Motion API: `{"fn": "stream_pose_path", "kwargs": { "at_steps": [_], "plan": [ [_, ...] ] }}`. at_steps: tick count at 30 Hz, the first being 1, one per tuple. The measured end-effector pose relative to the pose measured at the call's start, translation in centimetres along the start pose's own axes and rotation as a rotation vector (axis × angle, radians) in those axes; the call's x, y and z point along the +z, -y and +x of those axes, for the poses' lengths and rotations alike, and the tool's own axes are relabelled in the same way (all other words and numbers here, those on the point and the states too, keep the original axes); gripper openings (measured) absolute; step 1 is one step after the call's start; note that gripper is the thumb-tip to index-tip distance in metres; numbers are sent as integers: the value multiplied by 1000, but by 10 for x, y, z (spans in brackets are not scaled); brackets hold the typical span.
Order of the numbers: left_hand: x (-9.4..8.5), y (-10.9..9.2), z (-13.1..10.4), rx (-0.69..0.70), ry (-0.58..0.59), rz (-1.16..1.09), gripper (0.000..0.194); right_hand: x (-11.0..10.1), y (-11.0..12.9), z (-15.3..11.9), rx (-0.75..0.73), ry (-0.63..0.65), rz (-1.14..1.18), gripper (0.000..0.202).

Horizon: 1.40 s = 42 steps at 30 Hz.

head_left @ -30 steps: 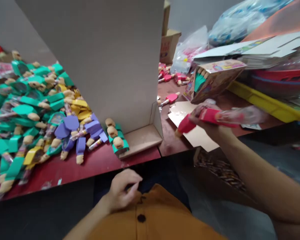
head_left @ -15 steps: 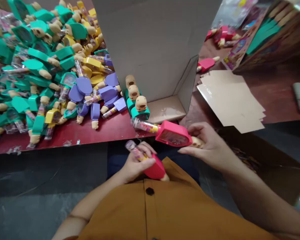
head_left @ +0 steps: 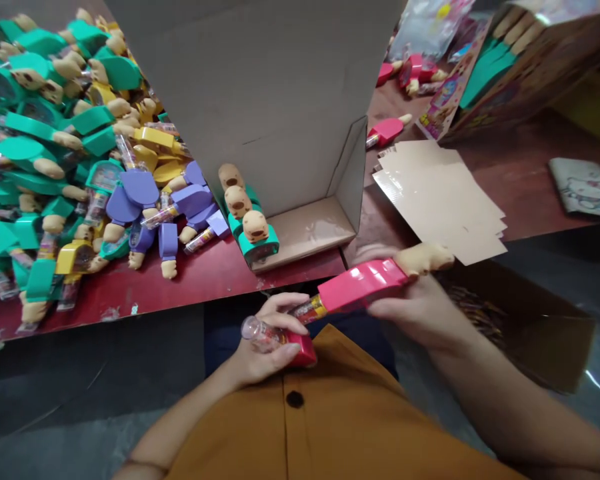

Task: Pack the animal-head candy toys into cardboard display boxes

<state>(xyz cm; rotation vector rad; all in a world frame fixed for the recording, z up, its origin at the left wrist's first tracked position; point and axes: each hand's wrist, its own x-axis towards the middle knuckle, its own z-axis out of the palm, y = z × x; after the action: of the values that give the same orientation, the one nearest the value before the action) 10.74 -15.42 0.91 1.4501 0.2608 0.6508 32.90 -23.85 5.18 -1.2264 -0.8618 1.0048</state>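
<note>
My left hand point(head_left: 263, 343) is closed around a pink toy point(head_left: 303, 350) whose clear tube points up and left, close to my shirt. A second pink toy point(head_left: 363, 283), with a beige bear-like head at its right end, is held by my right hand point(head_left: 417, 307). Its tube end reaches my left hand's fingers. Beyond them an open cardboard box point(head_left: 305, 230) stands at the table edge. Inside it at the left, three green toys point(head_left: 260, 247) stand in a row with their beige heads up.
A heap of green toys point(head_left: 25, 150), yellow toys point(head_left: 157, 138) and purple toys point(head_left: 140, 189) covers the table's left. To the right lie flat cardboard sheets point(head_left: 435, 193), a printed box point(head_left: 520, 87) of green toys and a patterned pouch point(head_left: 583, 187). A carton point(head_left: 545, 343) stands below.
The pink toy in my right hand has turned, its tube end now down at my left hand and its head raised to the right. The view has shifted, moving the table items left.
</note>
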Motion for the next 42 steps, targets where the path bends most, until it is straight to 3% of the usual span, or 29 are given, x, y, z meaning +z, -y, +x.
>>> {"fn": "stream_pose_path", "kwargs": {
  "at_steps": [2, 4, 7, 8, 10, 14, 17, 21, 27, 30, 32, 35, 37, 39, 40, 42],
  "plan": [
    [3, 2, 2, -24, 25, -33, 16, 3, -5, 5, 16, 97, -3, 39],
    [6, 5, 4, -45, 30, -131, 19, 1, -2, 18, -36, 61, 57, 34],
    [9, 10, 5, -91, -10, -307, 18, -2, 9, 57, -324, -126, -1, 29],
    [9, 11, 6, -99, -34, -313, 16, -1, 11, 74, -406, -145, -77, 31],
    [9, 15, 9, -78, -87, -233, 11, 5, 12, 106, -476, -63, -246, 34],
    [3, 23, 20, 19, -181, 24, 17, 21, 9, 149, -416, 280, -493, 32],
    [-2, 30, 27, -46, -232, 206, 21, 26, 14, 159, -380, 413, -618, 28],
    [-6, 33, 29, -92, -233, 408, 18, 31, 14, 164, -373, 440, -675, 29],
    [-8, 23, 37, -107, -180, 544, 19, 44, -20, 174, -323, 309, -755, 43],
    [-2, 15, 35, -76, -242, 383, 21, 39, -29, 158, -376, 200, -684, 57],
    [6, 8, 30, 7, -275, 144, 25, 31, -31, 129, -467, 37, -617, 62],
    [19, -7, 26, 81, -355, -213, 35, 18, -33, 70, -481, -254, -472, 35],
    [25, -16, 27, 49, -469, -304, 44, 12, -36, 33, -349, -224, -341, 13],
    [29, -23, 30, -31, -558, -316, 52, 10, -43, 5, -274, -87, -306, 11],
    [32, -25, 32, -86, -587, -338, 54, 11, -47, -5, -307, -22, -342, 15],
    [39, -24, 33, -225, -584, -430, 55, 12, -53, -16, -522, 62, -462, 35]
  ]
}}
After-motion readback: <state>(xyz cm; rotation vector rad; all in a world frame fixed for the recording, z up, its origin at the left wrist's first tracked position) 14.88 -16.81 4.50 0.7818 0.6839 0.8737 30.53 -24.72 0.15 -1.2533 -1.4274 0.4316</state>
